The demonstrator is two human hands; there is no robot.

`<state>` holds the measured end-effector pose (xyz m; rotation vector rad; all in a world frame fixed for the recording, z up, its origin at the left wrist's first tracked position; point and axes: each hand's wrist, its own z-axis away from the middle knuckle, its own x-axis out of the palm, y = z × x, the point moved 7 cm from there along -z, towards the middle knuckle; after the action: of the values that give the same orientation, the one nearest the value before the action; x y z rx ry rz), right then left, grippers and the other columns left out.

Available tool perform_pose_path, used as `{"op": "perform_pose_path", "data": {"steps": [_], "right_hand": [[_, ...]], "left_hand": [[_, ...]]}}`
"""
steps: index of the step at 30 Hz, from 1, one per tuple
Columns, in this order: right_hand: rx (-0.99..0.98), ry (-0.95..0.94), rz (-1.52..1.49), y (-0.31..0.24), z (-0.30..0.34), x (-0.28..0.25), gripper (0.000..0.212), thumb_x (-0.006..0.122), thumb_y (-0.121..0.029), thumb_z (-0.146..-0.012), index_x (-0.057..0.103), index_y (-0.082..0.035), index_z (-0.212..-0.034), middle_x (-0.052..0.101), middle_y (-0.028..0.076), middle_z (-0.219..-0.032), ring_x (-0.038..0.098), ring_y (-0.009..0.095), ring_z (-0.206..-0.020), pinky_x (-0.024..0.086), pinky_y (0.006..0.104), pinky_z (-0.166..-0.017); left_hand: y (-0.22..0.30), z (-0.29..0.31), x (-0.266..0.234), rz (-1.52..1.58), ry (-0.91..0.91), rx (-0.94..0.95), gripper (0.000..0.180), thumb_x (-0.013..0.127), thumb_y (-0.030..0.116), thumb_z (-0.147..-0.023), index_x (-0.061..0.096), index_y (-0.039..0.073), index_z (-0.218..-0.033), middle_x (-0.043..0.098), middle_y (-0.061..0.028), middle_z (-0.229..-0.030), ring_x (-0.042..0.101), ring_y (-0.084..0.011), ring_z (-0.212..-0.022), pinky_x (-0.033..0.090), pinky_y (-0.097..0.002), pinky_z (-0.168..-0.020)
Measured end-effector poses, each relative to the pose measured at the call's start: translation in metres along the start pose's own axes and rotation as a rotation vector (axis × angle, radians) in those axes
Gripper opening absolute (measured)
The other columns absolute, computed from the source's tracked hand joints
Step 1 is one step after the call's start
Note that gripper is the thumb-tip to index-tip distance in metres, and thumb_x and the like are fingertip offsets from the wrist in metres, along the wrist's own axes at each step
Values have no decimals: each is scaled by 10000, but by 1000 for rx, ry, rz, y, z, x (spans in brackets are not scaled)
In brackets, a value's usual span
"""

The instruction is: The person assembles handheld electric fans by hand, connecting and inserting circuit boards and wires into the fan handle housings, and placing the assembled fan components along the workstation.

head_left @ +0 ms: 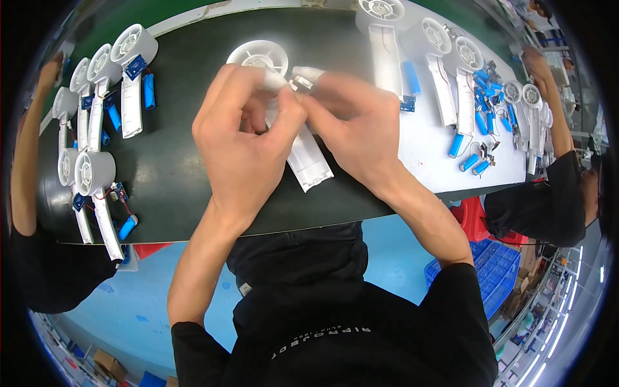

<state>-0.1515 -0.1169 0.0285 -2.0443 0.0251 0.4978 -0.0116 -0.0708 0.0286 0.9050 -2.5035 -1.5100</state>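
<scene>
A white handheld-fan shell lies on the dark table in front of me, its round fan head (pixel 258 50) away from me and its open handle half (pixel 311 166) slanting toward me. Above it, the fingertips of both hands meet. My left hand (pixel 242 135) is closed in a pinch, with a white cover on its index fingertip; what it grips is hidden. My right hand (pixel 361 126), partly smeared by motion, pinches a small white plastic piece (pixel 303 82) between thumb and index finger. That index fingertip has a white cover too.
Several fan shells (pixel 95 174) with blue cells and circuit boards stand at the left. On the white sheet (pixel 429 158) at the right are more shells (pixel 465 55) and a pile of blue cells (pixel 487 97). Co-workers' arms (pixel 551 97) flank both sides. A blue crate (pixel 493 274) sits below.
</scene>
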Motion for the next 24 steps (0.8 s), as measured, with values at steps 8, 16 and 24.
{"op": "perform_pose_path", "data": {"steps": [8,16,24], "right_hand": [[-3,19,65,0,0,-2,163,765,-24,-784,689,59,-903,721,151,-838,741,227,-747,613,286,-653],[-111,55,129,-3,0,-3,141,771,-30,-758,672,18,-846,688,115,-762,694,220,-646,554,287,-558],[-211,110,215,-13,1,-5,166,810,-35,-753,666,22,-810,685,101,-726,659,182,-624,517,280,-576]], "left_hand": [[2,0,3,-3,-5,28,170,726,-29,-728,607,-1,-846,561,-22,-770,403,-67,-498,298,-242,-430],[1,-1,2,37,17,27,156,727,-36,-728,621,-3,-838,566,-25,-750,416,-69,-496,313,-234,-431],[5,0,-1,16,39,50,123,731,-27,-745,634,-8,-818,557,-26,-704,452,-74,-504,340,-237,-447]]}}
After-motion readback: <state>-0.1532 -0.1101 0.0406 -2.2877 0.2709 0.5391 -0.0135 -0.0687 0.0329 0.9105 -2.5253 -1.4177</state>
